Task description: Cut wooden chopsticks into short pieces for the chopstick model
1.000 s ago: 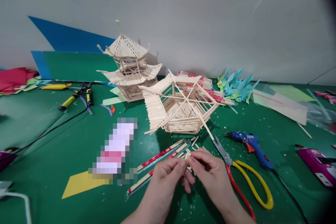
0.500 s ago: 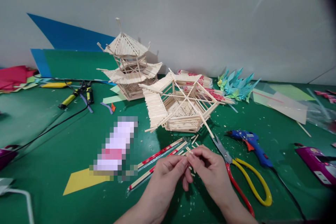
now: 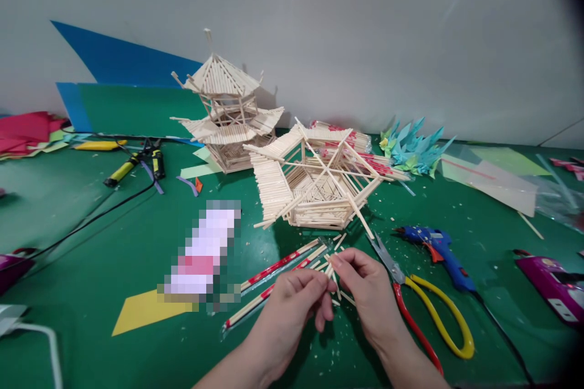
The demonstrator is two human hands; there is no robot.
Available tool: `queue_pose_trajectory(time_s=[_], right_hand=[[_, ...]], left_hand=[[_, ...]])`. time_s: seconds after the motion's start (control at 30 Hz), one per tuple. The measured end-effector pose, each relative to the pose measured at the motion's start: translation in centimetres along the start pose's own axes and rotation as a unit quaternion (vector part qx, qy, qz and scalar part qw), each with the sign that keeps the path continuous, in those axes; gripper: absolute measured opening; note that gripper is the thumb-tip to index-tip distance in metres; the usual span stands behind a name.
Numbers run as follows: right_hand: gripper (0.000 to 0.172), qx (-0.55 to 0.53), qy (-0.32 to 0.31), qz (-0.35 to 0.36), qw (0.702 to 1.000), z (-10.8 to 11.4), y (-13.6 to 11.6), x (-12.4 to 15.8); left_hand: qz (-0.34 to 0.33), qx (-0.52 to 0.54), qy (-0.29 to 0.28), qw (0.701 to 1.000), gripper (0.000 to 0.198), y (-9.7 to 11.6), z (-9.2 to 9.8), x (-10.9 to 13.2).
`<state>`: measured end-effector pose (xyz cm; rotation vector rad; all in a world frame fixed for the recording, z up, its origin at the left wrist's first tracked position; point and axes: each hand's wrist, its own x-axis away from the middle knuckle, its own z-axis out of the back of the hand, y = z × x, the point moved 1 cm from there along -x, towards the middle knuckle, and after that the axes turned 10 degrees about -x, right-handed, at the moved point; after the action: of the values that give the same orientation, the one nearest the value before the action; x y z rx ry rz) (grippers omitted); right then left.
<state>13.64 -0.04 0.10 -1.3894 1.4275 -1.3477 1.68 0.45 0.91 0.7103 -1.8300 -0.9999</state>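
Note:
My left hand [image 3: 301, 301] is closed, thumb against forefinger, on short pale wooden sticks [image 3: 329, 270] whose ends show between my hands. My right hand [image 3: 365, 285] pinches at the upper end of these sticks; how many it grips is hidden by the fingers. Beneath my fingers, loose cut sticks [image 3: 347, 298] lie on the green table. Behind them stands a partly roofed hexagonal stick model [image 3: 319, 213], its left roof sides covered with sticks. Scissors [image 3: 401, 279] with one red and one yellow handle lie right of my right hand, blades touching a long roof stick.
A stick pagoda [image 3: 225, 134] stands behind left. Wrapped chopsticks [image 3: 278, 267] and a blurred phone-like object [image 3: 201, 255] lie left of my hands. At right are a blue glue gun [image 3: 438, 249], its cord and a purple power socket [image 3: 550, 289]. Pliers [image 3: 123, 169] lie far left.
My hands have drawn slightly apart, the right one moving a little up and right, so more of the short sticks shows between them. The whole view has shifted slightly.

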Motion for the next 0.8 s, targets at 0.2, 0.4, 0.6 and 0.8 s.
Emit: queue_pose_trajectory(time_s=[0.2, 0.4, 0.6, 0.8], right_hand=[[0.008, 0.158, -0.111, 0.048, 0.980, 1.6, -1.6, 0.2], [0.016, 0.390, -0.302, 0.098, 0.864, 2.2, -3.7, 1.1], [0.020, 0.238, -0.150, 0.057, 0.958, 2.0, -2.5, 0.8], [0.017, -0.081, 0.001, -0.039, 0.996, -0.1, -0.2, 0.6]], left_hand=[[-0.058, -0.309, -0.058, 0.947, 0.029, 1.1, 1.6, 0.2], [-0.132, -0.471, -0.121, 0.864, 0.027, 2.7, 2.5, 1.2], [-0.124, -0.348, -0.037, 0.929, 0.019, 3.9, 2.9, 0.0], [-0.148, -0.151, 0.112, 0.971, 0.018, 1.7, 1.1, -1.0]])
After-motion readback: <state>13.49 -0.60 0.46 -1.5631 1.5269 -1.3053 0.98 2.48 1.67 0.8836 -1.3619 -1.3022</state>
